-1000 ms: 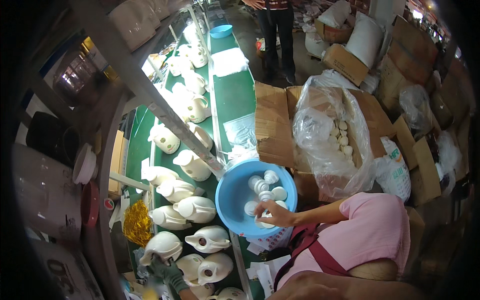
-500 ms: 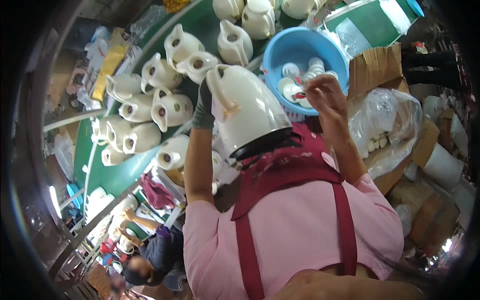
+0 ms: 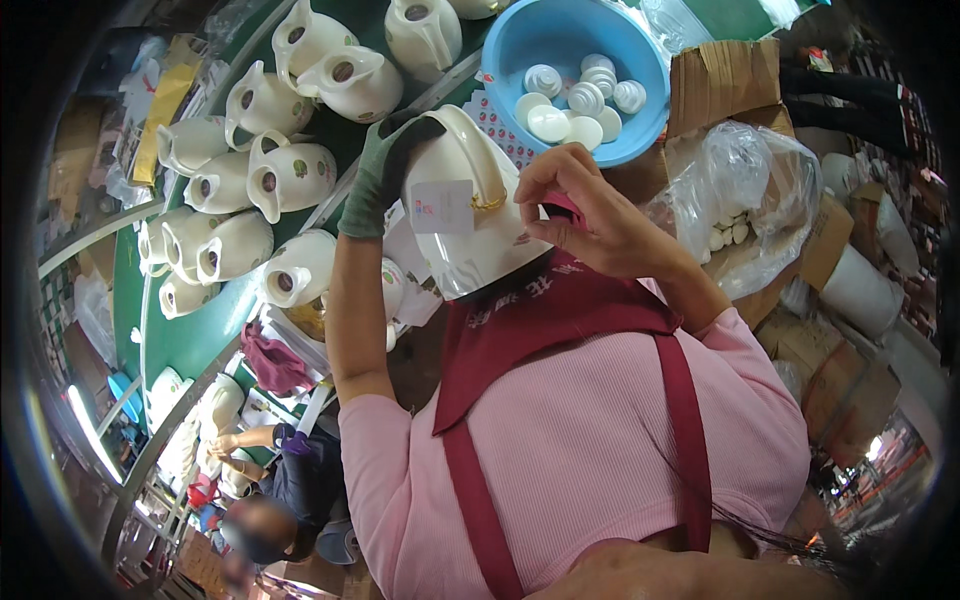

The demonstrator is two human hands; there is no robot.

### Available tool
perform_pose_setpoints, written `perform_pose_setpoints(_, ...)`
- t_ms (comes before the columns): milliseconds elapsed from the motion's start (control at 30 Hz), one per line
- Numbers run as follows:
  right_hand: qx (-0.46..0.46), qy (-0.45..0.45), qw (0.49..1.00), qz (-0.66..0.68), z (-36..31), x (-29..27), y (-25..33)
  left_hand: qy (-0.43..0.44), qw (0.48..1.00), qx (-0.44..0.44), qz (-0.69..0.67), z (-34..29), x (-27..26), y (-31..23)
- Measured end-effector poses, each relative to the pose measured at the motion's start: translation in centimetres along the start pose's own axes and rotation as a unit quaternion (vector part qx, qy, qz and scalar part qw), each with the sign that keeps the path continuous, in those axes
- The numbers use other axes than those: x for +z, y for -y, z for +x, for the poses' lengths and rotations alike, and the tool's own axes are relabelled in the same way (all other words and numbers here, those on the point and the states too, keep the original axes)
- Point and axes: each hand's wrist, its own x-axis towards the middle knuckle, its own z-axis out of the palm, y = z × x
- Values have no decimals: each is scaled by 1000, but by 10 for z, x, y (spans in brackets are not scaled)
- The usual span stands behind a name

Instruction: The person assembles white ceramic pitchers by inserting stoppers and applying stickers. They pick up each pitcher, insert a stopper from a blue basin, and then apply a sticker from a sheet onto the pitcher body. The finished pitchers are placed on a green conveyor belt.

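Note:
My left hand, in a grey-green glove with a dark palm, grips a glossy cream-white jug by its far upper end. The jug is tilted, its dark base toward my apron. A small white tag hangs against its side on a gold cord near the handle. My bare right hand is at the jug's right side, fingers curled and fingertips close to its wall. Whatever the right fingers hold, if anything, is hidden.
Several similar jugs stand on the green table at left. A blue basin holds white round lids; a sheet of red stickers lies beside it. Right, a cardboard box contains a plastic bag. A co-worker sits lower left.
My right hand has come from over the basin, where it held small red-and-white pieces, down to the jug. The jug has turned, bringing its tag into view. The whole view has shifted.

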Motion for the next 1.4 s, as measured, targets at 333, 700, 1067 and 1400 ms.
perform_pose_setpoints(333,-33,0,997,-71,0,8,-1,48,998,12,41,2,0,-3)
perform_pose_setpoints(700,-43,-26,991,-123,-3,17,-10,62,995,39,62,2,3,4)
perform_pose_setpoints(1067,-105,-185,950,-229,-5,30,-28,46,971,152,180,5,6,10)
perform_pose_setpoints(1400,-35,-393,911,-123,27,-24,-57,-238,971,16,29,79,-77,-108)
